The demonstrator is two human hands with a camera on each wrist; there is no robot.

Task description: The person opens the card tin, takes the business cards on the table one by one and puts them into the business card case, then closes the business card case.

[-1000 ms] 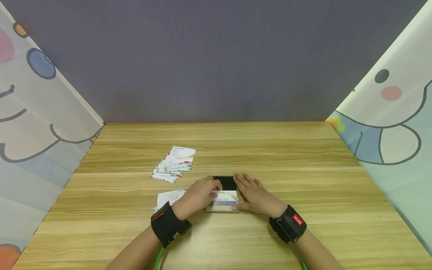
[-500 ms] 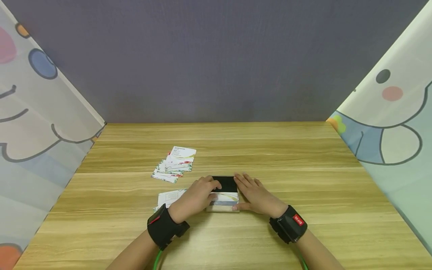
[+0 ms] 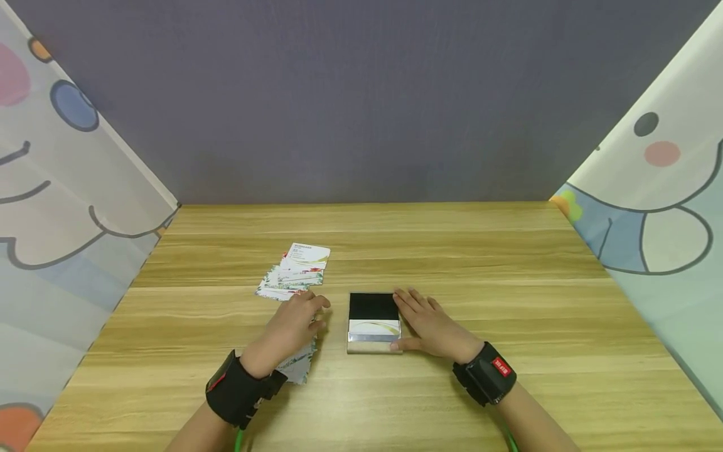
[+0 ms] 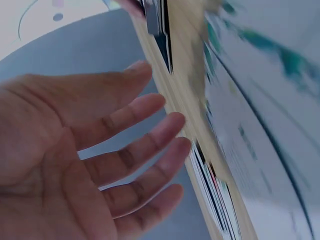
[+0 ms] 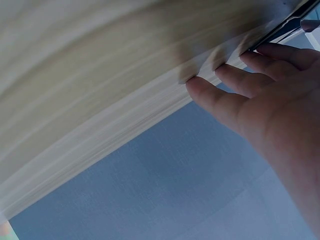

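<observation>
A flat business card case [image 3: 373, 306] lies on the table, its black upper part bare. A white business card with a gold curve [image 3: 369, 326] shows in its lower part. My right hand [image 3: 432, 329] rests along the case's right edge, fingers straight, thumb at the lower right corner. In the right wrist view its fingertips touch the tabletop. My left hand [image 3: 287, 331] hovers over a loose pile of business cards [image 3: 299, 367], partly hiding it. Seen from the left wrist, those fingers [image 4: 150, 175] are spread and slightly bent, with nothing between them.
A fanned group of business cards [image 3: 294, 273] lies farther back on the left, with red and green floral prints. The wooden table [image 3: 480, 251] ends at a dark grey panel [image 3: 361, 107] behind. Cartoon-printed sheets [image 3: 666, 238] stand at both sides.
My left hand has left the case and moved left, over the near card pile. The card in the case sits slightly lower than a second ago. My right hand has stayed at the case.
</observation>
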